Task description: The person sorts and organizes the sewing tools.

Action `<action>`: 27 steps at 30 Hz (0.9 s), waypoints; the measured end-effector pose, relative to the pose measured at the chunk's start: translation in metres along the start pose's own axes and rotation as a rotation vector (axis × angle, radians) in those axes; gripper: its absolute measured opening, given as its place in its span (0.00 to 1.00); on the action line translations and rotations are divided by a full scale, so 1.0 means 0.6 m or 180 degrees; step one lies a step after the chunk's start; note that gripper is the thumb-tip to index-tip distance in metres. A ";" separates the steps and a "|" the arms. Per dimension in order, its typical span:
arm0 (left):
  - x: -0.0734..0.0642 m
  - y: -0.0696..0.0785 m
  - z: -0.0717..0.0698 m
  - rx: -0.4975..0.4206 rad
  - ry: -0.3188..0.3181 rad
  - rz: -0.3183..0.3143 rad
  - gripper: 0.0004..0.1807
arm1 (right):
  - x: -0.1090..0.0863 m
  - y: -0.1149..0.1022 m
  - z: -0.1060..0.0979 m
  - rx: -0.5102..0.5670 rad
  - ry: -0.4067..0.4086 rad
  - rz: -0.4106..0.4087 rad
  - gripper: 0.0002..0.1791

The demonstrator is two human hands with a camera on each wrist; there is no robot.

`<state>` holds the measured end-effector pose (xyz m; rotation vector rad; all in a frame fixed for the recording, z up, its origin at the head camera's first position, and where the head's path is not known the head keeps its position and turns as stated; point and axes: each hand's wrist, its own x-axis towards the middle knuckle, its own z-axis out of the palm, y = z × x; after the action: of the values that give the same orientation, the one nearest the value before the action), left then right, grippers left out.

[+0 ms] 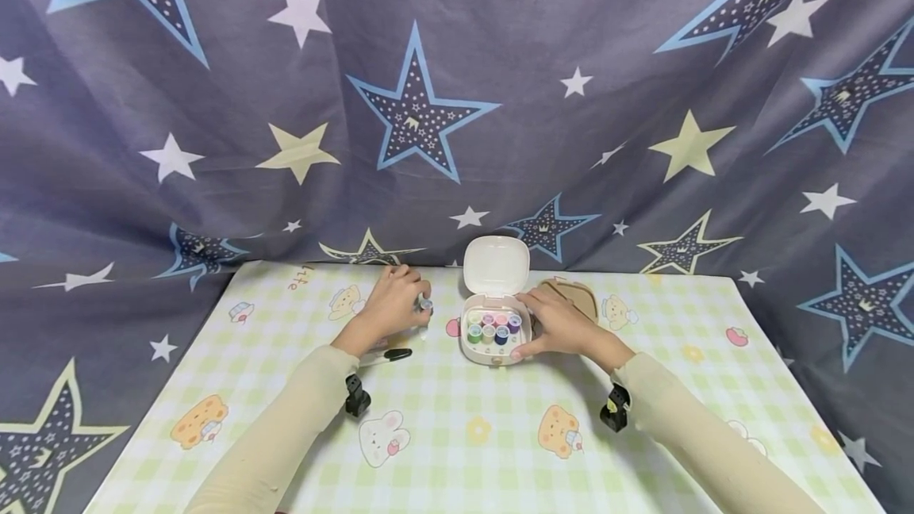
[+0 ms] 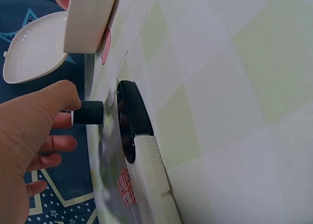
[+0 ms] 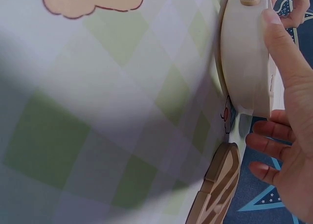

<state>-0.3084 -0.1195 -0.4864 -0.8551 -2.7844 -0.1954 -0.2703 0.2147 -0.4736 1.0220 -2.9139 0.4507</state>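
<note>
My left hand (image 1: 395,297) pinches a dark thread spool (image 2: 89,112) between thumb and forefinger, to the left of a white sewing box (image 1: 497,355). In the left wrist view the other fingers are loosely bent behind the spool. The box's lid (image 1: 496,264) is tipped up and back. Several spools in green, cream, navy, purple and pink stand upright inside, near a green spool (image 1: 474,332). My right hand (image 1: 560,322) grips the box's right side, its thumb at the front rim and its fingers toward the back.
A tool with a black end (image 1: 397,354) and white body lies below my left hand. Close to it are a wire-loop needle threader (image 2: 120,67) and a red-and-white printed piece (image 2: 126,187). A brown compartmented tray (image 1: 581,298) lies behind my right hand. A star-patterned curtain (image 1: 457,101) borders the table's back.
</note>
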 end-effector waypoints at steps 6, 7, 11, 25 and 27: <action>-0.001 0.001 0.000 -0.0034 0.0028 0.0024 0.09 | -0.001 -0.003 -0.001 0.0011 0.0043 -0.0043 0.59; -0.001 0.002 0.000 -0.0045 0.0025 0.0028 0.09 | -0.001 -0.003 -0.001 0.0006 0.0048 -0.0054 0.59; 0.000 0.004 -0.002 -0.0054 0.0034 0.0052 0.10 | -0.002 -0.002 -0.001 -0.0021 0.0058 -0.0061 0.58; 0.005 0.016 -0.023 -0.0024 0.0230 0.0246 0.11 | -0.004 -0.007 -0.006 0.0024 -0.0023 0.0026 0.59; 0.006 0.022 -0.031 -0.0018 0.0283 0.0288 0.11 | -0.003 -0.007 -0.007 0.0037 -0.0054 0.0062 0.59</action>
<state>-0.3010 -0.1104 -0.4666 -0.9476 -2.6580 -0.2204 -0.2667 0.2138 -0.4684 1.0047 -2.9419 0.4626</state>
